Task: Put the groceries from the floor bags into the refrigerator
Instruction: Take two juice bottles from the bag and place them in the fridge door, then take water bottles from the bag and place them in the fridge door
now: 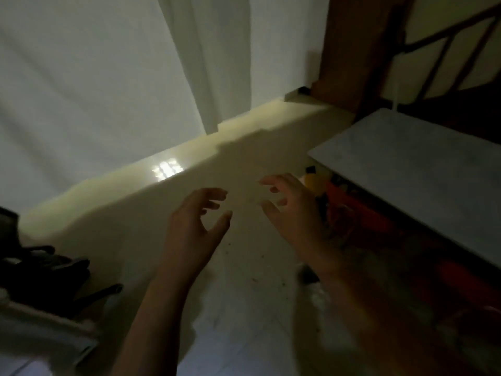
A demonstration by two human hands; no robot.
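Both forearms reach in from the bottom edge over a pale floor (244, 308), dim and blurred. Left hand (193, 226) and right hand (291, 210) hover apart, fingers spread and curled, empty. Just right of the right hand, red and yellow packaged groceries (344, 207) sit on the floor, half hidden beneath a white tabletop (423, 172); what they are, or whether a bag holds them, cannot be told. Dark, shapeless things (46, 278) crowd the left edge, cut off. Beyond hang a white curtain (108, 77) and a wooden post (349, 50).
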